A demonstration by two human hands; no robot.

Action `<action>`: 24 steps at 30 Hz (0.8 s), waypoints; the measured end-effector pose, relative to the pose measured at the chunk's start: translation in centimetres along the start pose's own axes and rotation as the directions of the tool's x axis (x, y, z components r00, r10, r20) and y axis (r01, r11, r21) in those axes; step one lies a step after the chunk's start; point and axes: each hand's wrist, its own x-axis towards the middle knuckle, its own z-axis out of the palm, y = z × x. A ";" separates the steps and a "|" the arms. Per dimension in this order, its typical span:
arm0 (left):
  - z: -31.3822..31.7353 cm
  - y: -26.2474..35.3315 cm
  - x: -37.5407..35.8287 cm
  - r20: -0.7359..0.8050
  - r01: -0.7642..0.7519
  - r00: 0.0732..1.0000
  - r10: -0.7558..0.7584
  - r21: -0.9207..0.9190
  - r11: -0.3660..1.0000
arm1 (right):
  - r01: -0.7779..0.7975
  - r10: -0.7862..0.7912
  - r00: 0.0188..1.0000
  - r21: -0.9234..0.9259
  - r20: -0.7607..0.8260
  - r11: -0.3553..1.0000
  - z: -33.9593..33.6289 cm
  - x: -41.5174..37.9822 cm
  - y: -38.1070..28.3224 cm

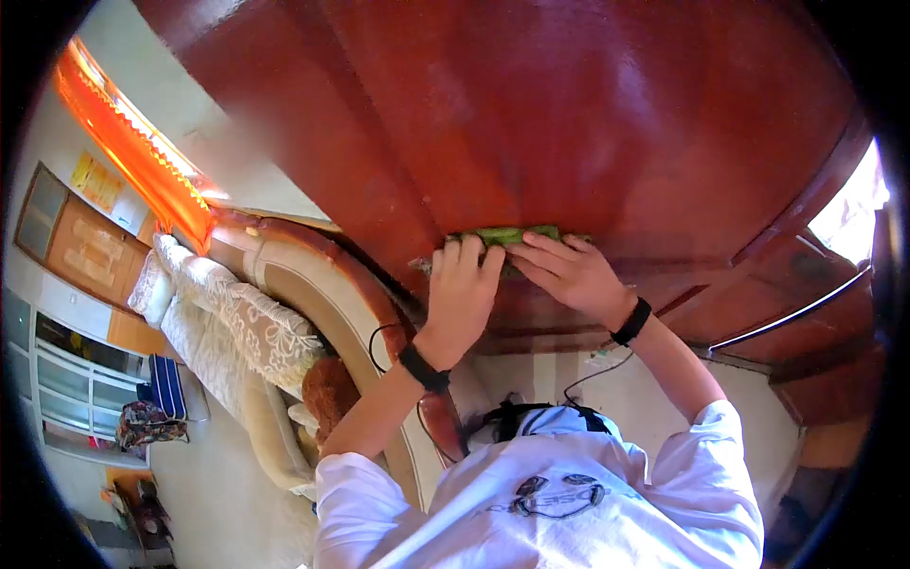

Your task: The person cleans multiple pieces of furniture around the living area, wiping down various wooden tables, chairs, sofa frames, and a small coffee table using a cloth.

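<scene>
A folded green cloth (517,234) lies against the reddish-brown wooden panel (588,123), near its lower edge. My left hand (464,284) has its fingers bent over the left end of the cloth, gripping it. Close beside it, my right hand (573,275) presses on the right part of the cloth, its fingers closed over it. Parts of the cloth are hidden under the fingers. Each wrist carries a black band, with a thin cable nearby.
To the left stands a sofa (365,313) with a curved wooden frame and a lace cover (256,308). An orange curtain (142,152) hangs at upper left. Beyond are a wooden door (90,242) and a blue striped chair (168,384). More dark wood furniture (796,322) is at right.
</scene>
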 end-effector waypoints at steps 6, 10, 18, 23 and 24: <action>0.2 -0.6 -1.6 0.142 -0.249 0.960 0.243 0.027 0.968 | 0.164 -0.167 0.982 0.042 0.091 0.986 1.0 -2.2 0.6; -5.3 -1.9 3.3 0.156 -0.389 0.908 0.388 -0.024 0.921 | 0.284 -0.283 0.959 -0.079 0.027 0.956 -4.1 2.4 2.8; -17.8 -4.3 15.3 -0.198 -0.302 0.901 0.385 0.349 0.887 | 0.132 -0.187 0.972 -0.332 -0.139 0.934 -17.4 13.7 5.9; -12.0 -2.0 13.5 -0.537 -0.085 0.830 0.154 0.152 0.985 | 0.059 -0.161 0.893 -0.246 -0.420 0.968 -12.3 13.9 6.3; -10.1 -1.1 11.8 -0.508 -0.025 0.859 0.063 0.081 0.996 | 0.027 -0.104 0.919 -0.202 -0.380 0.979 -10.9 12.3 5.8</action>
